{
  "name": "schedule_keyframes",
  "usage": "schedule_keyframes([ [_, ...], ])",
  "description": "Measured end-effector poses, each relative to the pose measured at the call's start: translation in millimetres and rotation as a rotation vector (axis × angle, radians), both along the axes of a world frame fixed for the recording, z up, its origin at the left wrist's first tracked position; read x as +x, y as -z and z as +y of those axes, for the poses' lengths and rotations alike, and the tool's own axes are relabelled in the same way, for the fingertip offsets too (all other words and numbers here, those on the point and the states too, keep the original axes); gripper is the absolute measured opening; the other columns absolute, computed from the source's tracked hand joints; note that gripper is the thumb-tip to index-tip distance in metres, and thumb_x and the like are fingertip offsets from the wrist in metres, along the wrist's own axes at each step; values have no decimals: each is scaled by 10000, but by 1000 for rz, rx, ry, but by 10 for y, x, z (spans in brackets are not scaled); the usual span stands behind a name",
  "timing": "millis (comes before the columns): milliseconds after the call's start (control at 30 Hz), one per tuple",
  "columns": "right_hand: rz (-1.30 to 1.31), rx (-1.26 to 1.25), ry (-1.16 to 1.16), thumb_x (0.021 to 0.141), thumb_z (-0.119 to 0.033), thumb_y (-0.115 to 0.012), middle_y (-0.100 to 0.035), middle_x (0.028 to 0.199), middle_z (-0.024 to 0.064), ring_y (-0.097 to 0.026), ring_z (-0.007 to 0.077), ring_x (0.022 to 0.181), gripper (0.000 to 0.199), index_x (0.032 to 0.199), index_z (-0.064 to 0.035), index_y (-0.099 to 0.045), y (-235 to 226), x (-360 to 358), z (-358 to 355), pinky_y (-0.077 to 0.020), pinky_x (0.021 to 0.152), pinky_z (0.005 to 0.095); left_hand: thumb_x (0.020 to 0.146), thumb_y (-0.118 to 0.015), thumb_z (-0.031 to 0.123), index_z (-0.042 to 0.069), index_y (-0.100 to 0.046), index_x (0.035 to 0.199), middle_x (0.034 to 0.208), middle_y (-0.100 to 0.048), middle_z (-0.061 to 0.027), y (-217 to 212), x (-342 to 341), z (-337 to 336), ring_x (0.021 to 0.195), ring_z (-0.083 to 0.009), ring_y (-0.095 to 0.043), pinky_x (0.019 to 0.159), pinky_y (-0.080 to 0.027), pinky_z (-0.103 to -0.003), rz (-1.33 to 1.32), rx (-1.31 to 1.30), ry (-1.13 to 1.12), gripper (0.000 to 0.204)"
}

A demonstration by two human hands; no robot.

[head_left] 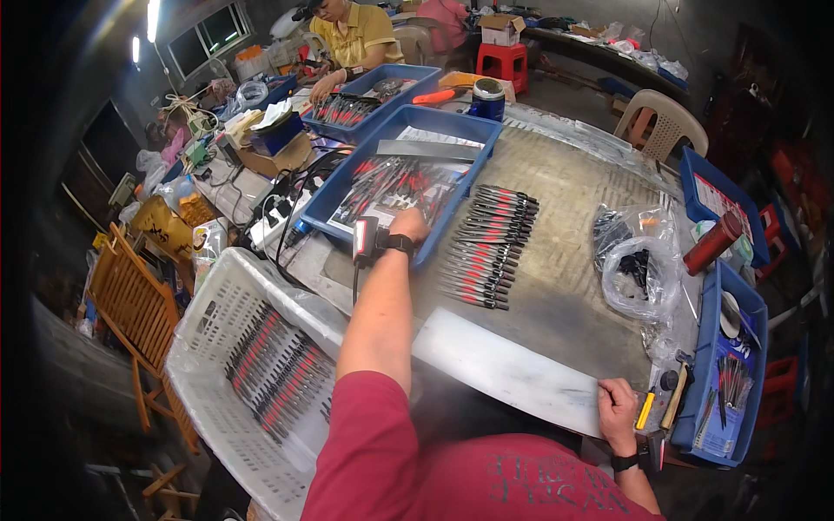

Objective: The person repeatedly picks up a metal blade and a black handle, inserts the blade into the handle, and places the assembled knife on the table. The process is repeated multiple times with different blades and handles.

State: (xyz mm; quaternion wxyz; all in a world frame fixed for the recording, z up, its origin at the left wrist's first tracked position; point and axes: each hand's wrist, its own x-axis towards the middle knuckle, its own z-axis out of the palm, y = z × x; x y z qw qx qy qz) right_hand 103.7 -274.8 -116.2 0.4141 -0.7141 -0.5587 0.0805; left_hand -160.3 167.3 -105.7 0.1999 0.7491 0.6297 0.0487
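My left hand (411, 226) reaches over the near edge of a blue tray (315, 213) holding a loose pile of slim pen-like pieces (395, 184), dark and silver with red parts. The back of the hand hides its fingers, so what they hold cannot be made out. At the table's near edge my right hand (617, 412) has its fingers curled on the right end of a white flat board (508, 369). Beyond the board, a column of pen-like pieces (488, 247) lies side by side on the table. Both wrists carry dark bands.
A white perforated crate (204, 339) at left holds rows of these pieces. At right are a bag of black parts (638, 269), a red cylinder (714, 243), a yellow-handled tool (645, 408) and a blue bin (754, 382). Across the table, a person (360, 39) works at another blue tray (417, 82).
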Motion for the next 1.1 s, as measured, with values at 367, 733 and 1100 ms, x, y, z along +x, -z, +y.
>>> schedule_keyframes([
  [367, 11, -34, 39, 800, -16, -568, -573, 768, 149, -570, 295, 700, 102, 886, 7, -620, -28, -26, 5, -441, 612, 354, 739, -590, 88, -58, -669, 942, 1006, -624, -283, -182, 11, -85, 996, -384, -615, 855, -485, -423, -43, -133, 22, 263],
  [733, 21, -29, 70, 790, -5, -556, -581, 772, 166, -577, 328, 709, 107, 868, 9, -628, 12, -25, -18, -451, 626, 384, 727, -564, 77, -105, -649, 861, 917, -632, -296, -21, -153, -22, 898, -420, -628, 791, -499, -444, -118, 84, 43, 242],
  [1100, -30, 13, 17, 797, -8, -553, -560, 802, 180, -571, 364, 748, 122, 904, 14, -608, 17, -25, -47, -453, 652, 401, 721, -696, 169, -8, -654, 871, 850, -668, -186, -364, -126, -202, 846, -345, -642, 763, -491, -419, -420, 515, -33, 236],
])
